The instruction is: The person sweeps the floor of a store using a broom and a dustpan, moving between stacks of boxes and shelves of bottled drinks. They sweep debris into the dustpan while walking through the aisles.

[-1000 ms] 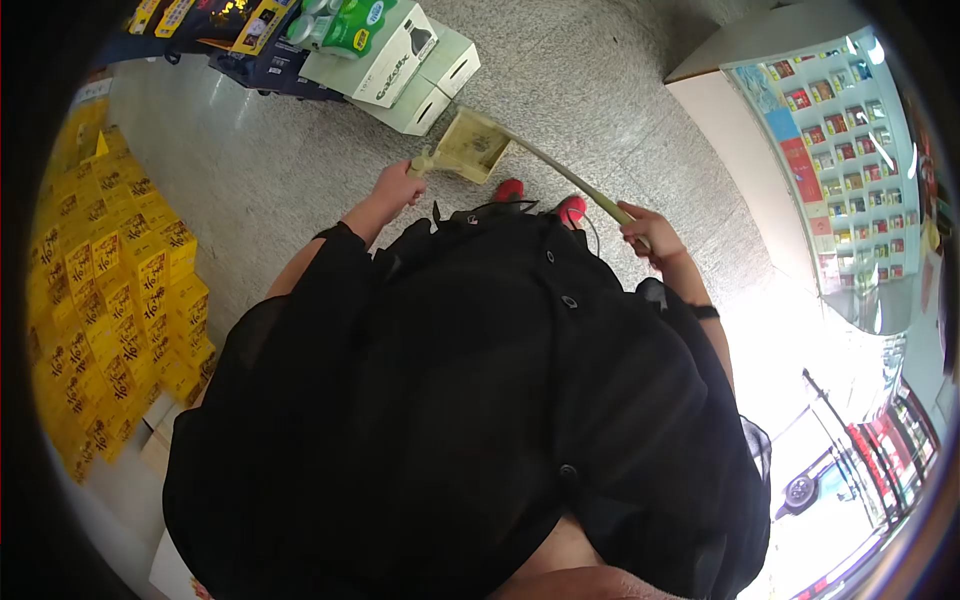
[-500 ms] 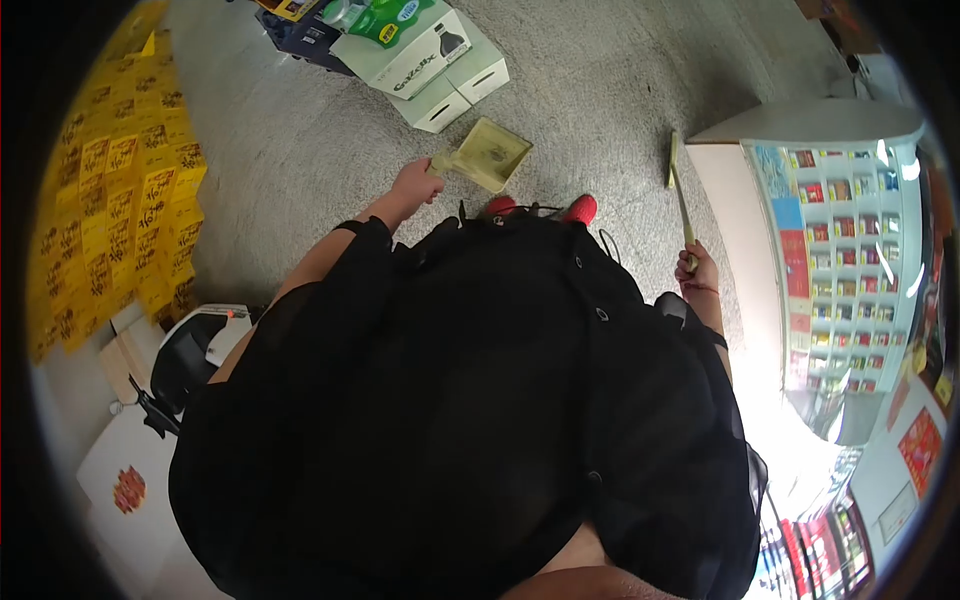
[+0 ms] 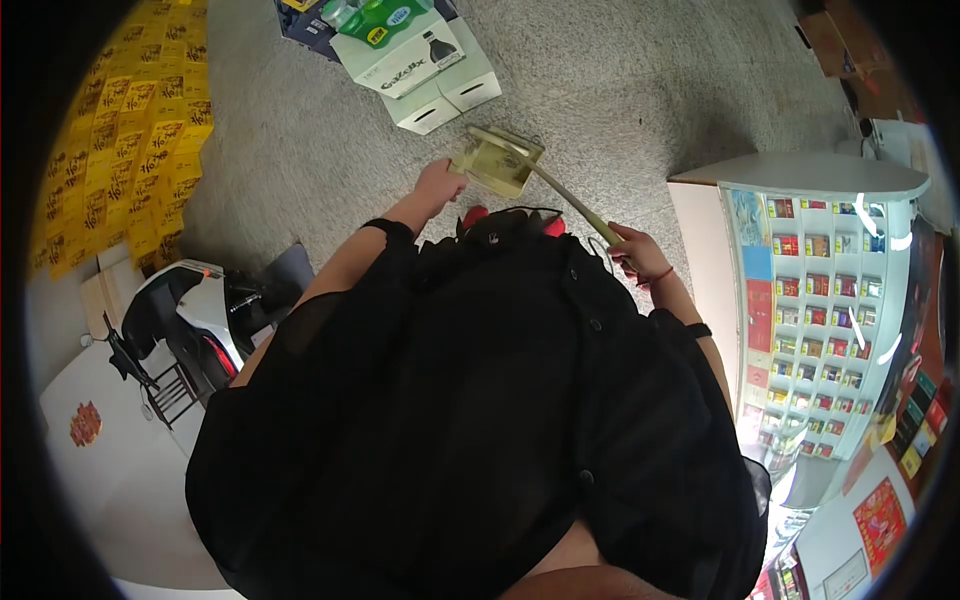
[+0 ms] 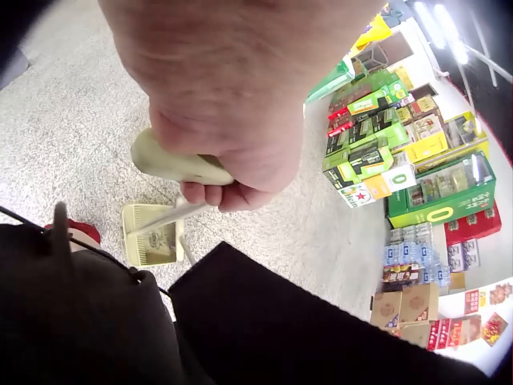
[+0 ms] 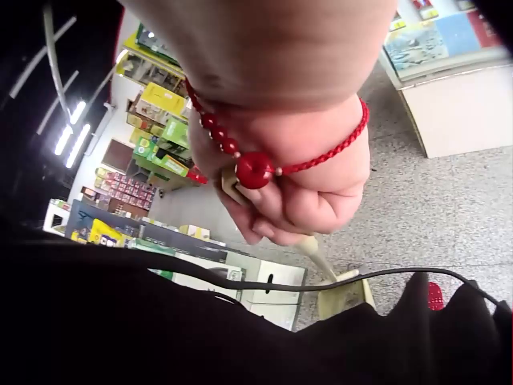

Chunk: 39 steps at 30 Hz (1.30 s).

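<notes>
In the head view my left hand (image 3: 439, 187) grips the handle of a pale yellow dustpan (image 3: 508, 178) held low in front of the red shoes. My right hand (image 3: 641, 257) grips the stick of a long-handled brush (image 3: 568, 196), whose head lies at the dustpan's far edge. The left wrist view has the curled fingers of my left hand (image 4: 232, 152) round the thick handle end (image 4: 180, 164), with the dustpan (image 4: 152, 247) below. In the right wrist view my right hand (image 5: 280, 192) is wrapped round the brush handle, and the dustpan (image 5: 345, 298) shows partly behind a black cord.
Pale green cartons (image 3: 440, 88) with green packs on top stand just beyond the dustpan. A glass-topped display counter (image 3: 708, 260) is at the right, yellow packages (image 3: 140, 130) at the left. A white and black scooter (image 3: 205, 310) stands at the lower left.
The brush swung out to the right by the counter, then came back to the dustpan with my right hand. My left hand kept its grip on the dustpan. The view has turned, showing more of the scooter.
</notes>
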Available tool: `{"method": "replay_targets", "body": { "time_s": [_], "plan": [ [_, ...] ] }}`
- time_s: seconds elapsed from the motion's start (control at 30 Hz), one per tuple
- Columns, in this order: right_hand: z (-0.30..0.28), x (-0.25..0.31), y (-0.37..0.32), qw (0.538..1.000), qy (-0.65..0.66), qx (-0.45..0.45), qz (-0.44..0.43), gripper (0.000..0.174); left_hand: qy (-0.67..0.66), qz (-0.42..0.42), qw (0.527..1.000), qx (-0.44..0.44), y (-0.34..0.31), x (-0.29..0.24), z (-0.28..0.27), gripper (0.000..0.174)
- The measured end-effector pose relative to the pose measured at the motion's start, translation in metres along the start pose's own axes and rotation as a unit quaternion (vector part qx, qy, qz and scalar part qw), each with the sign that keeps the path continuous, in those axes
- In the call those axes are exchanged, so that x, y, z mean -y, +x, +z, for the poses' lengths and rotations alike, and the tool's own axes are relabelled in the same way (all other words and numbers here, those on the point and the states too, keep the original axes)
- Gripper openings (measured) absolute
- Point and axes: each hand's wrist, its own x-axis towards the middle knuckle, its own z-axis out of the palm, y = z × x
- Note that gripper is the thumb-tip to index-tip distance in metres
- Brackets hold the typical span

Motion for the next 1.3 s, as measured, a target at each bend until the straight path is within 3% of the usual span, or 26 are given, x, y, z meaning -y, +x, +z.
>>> {"method": "replay_targets", "body": {
  "time_s": [0.17, 0.43, 0.53, 0.7, 0.83, 0.93, 0.97, 1.07, 1.17, 1.3],
  "plan": [
    [-0.033, 0.028, -0.031, 0.999, 0.032, -0.004, 0.001, 0.066, 0.005, 0.006, 1.000, -0.004, 0.005, -0.011, 0.015, 0.023],
    [-0.120, 0.052, -0.041, 0.976, 0.161, -0.138, -0.055, 0.066, -0.010, 0.008, 1.000, -0.024, 0.021, -0.044, 0.036, 0.024],
    [-0.150, 0.060, -0.022, 0.962, 0.200, -0.173, -0.066, 0.056, -0.007, 0.013, 1.000, -0.018, 0.037, -0.059, 0.046, 0.024],
    [-0.196, 0.067, 0.029, 0.919, 0.314, -0.233, -0.044, 0.011, 0.047, 0.010, 0.999, -0.003, 0.073, -0.087, 0.059, 0.023],
    [-0.211, 0.080, 0.049, 0.921, 0.307, -0.241, -0.008, 0.010, 0.050, 0.021, 0.999, 0.003, 0.089, -0.108, 0.066, 0.024],
    [-0.205, 0.103, 0.042, 0.964, 0.196, -0.178, 0.030, 0.007, 0.094, 0.019, 0.995, 0.005, 0.100, -0.134, 0.077, 0.025],
    [-0.204, 0.111, 0.041, 0.974, 0.158, -0.159, 0.045, 0.012, 0.099, 0.009, 0.995, 0.013, 0.105, -0.142, 0.081, 0.025],
    [-0.214, 0.130, 0.043, 0.990, 0.081, -0.094, 0.060, 0.046, 0.104, -0.014, 0.994, 0.029, 0.117, -0.162, 0.090, 0.025],
    [-0.223, 0.164, 0.048, 0.995, 0.039, -0.045, 0.083, 0.050, 0.104, 0.008, 0.994, 0.029, 0.134, -0.181, 0.097, 0.025],
    [-0.222, 0.201, 0.060, 0.998, 0.042, -0.003, 0.047, 0.058, 0.120, 0.010, 0.992, 0.040, 0.148, -0.204, 0.102, 0.025]
  ]
}}
